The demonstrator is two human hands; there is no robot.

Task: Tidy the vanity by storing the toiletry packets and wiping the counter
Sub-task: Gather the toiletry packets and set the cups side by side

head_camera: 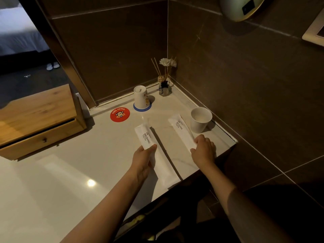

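You are working bare-armed: no sleeves, rings, watch or gloves are showing on your left hand [142,159] or right hand [204,149].

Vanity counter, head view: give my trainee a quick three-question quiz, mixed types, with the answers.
1. True or false: the patterned cup stands upside down on a blue coaster.
2. Which hand touches the packet beside the plain cup? A) left B) right
3. Fill in: the drawer of the wooden box is slightly ____.

Key
1. True.
2. B: the right hand rests on it; the left hand holds the other packet.
3. Open.
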